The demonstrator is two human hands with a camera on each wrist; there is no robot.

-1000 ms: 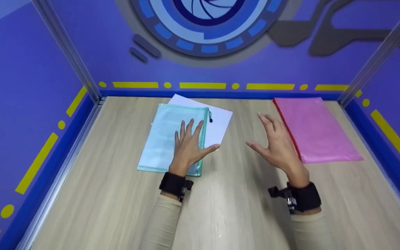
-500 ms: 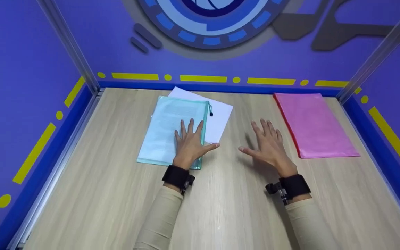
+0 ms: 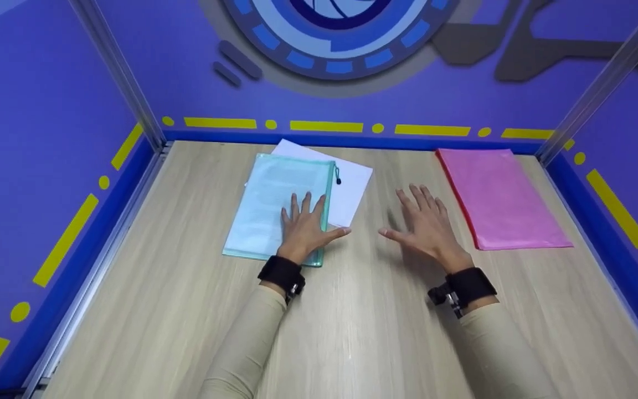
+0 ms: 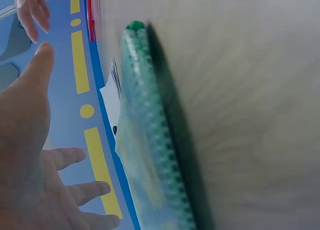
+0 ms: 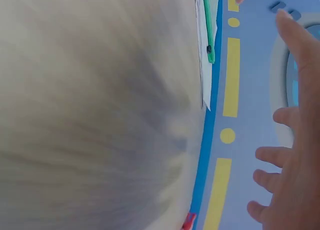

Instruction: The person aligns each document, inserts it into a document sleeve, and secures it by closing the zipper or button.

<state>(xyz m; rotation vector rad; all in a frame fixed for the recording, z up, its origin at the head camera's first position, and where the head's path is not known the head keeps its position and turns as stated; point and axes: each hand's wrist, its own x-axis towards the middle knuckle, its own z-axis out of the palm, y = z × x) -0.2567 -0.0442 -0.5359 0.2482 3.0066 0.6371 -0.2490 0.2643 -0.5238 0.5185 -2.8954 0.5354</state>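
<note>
Your left hand [image 3: 303, 233] lies flat, fingers spread, on the near right corner of the green mesh zip pouch [image 3: 274, 202]; its long axis runs near to far, over white paper [image 3: 349, 185]. Your right hand [image 3: 427, 230] hovers open between it and the smooth pink pouch [image 3: 499, 197], touching neither.
</note>
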